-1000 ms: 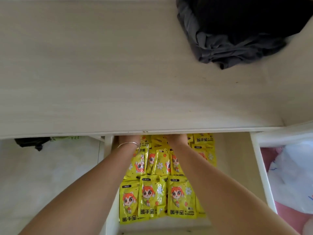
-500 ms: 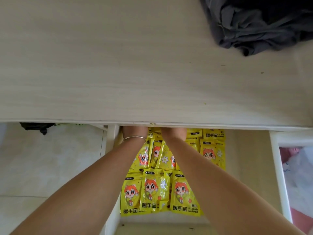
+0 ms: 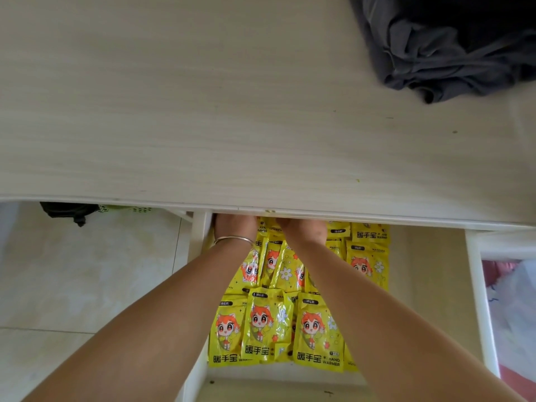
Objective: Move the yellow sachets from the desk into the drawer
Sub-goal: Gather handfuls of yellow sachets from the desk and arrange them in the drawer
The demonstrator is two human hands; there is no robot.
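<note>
Yellow sachets [image 3: 262, 323] in the open drawer [image 3: 429, 285], hands among them.

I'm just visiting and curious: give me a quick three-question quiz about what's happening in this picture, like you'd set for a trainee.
1. True or false: yellow sachets are left on the desk top.
2. Which wrist wears the thin bracelet: A) left, B) right, C) neither?
3. What lies at the desk's far right corner?

Key
1. False. The visible desk top holds no sachets; they lie in the open drawer.
2. A. It is on the left hand's wrist. Both hands, the right hand too, reach to the drawer's back, with the fingers hidden under the desk edge.
3. A crumpled dark grey cloth.
</note>
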